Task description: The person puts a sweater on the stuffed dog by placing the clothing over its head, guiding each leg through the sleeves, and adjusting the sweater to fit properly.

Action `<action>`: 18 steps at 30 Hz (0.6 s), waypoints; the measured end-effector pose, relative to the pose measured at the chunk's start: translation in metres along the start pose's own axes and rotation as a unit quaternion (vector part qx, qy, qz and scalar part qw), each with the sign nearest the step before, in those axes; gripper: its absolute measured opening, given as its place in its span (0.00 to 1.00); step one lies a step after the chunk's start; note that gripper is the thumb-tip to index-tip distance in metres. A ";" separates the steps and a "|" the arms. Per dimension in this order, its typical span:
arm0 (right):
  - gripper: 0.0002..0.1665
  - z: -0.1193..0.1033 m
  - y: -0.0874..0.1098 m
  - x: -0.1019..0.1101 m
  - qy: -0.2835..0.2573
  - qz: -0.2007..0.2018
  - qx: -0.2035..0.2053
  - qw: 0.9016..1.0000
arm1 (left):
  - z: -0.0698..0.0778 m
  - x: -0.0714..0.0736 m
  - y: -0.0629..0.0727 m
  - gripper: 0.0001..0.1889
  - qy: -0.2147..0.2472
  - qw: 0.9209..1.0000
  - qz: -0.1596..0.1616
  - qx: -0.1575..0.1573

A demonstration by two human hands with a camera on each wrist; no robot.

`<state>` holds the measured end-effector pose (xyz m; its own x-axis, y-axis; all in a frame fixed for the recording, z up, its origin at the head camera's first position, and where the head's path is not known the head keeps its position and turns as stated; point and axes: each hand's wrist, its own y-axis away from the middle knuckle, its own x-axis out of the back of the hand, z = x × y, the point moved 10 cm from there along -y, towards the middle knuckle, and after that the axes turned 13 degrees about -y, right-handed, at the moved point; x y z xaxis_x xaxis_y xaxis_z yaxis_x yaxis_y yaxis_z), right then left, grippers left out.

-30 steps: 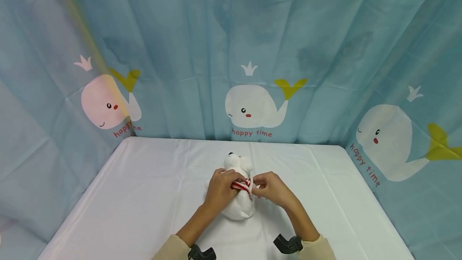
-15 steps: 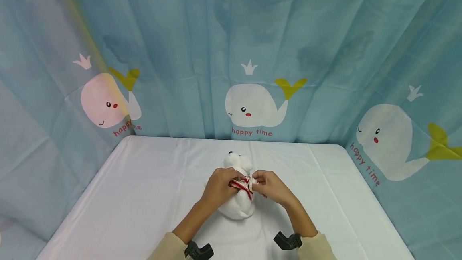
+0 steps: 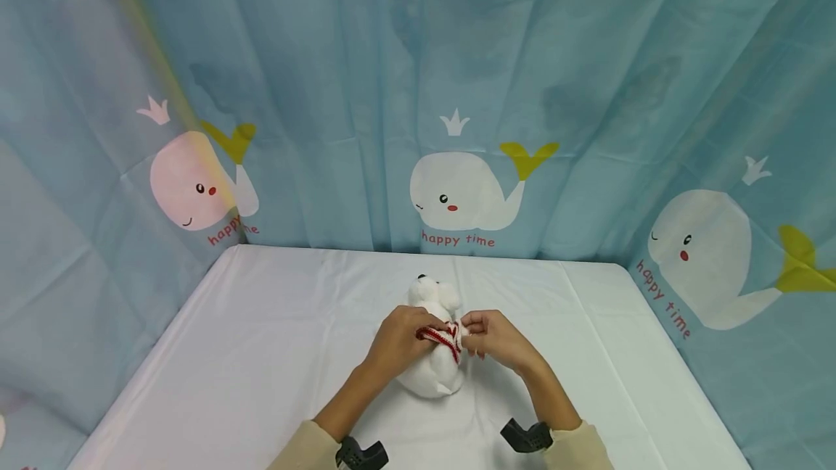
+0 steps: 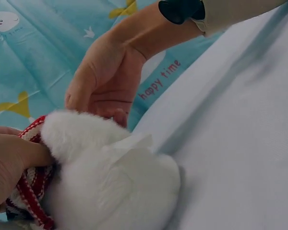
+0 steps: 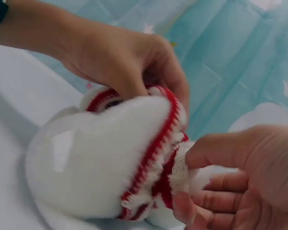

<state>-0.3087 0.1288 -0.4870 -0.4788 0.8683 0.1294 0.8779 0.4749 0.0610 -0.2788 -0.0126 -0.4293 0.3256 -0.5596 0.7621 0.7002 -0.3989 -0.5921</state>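
Observation:
A white plush bear [image 3: 427,377] sits on the white table with its back toward me. Around its upper body is a red-and-white knitted garment [image 3: 445,338], whose striped edge crosses the back at a slant. My left hand [image 3: 397,339] grips the garment's left part; in the left wrist view, its thumb lies over the knit beside the fur. On the other side, my right hand [image 3: 495,337] pinches the garment's white edge between thumb and fingers, as the right wrist view shows at the knit [image 5: 165,175]. The bear's front is hidden.
A white cloth covers the table [image 3: 261,354]. Behind and beside it hangs a blue curtain [image 3: 326,93] printed with whales. Both of my wrists carry black camera mounts [image 3: 525,436] near the beige sleeves.
Both hands stay on the knitted garment and the bear keeps its place. My right hand has shifted slightly to the right with the garment's edge; the head view has also moved a little.

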 end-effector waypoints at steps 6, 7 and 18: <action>0.09 -0.004 -0.001 -0.006 0.058 0.024 0.031 0.998 | 0.006 -0.002 0.001 0.17 -0.034 0.999 0.003 -0.009; 0.08 -0.005 -0.001 -0.007 0.063 0.028 0.034 0.997 | 0.007 -0.002 0.001 0.16 -0.037 0.999 0.001 -0.010; 0.02 0.001 0.001 -0.005 0.073 0.063 -0.015 0.995 | 0.012 0.007 -0.002 0.14 -0.085 0.991 -0.026 -0.104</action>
<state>-0.3056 0.1250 -0.4883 -0.3613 0.8891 0.2809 0.9315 0.3581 0.0643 -0.2703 -0.0068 -0.4198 0.4075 -0.4102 0.8159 0.5781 -0.5758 -0.5782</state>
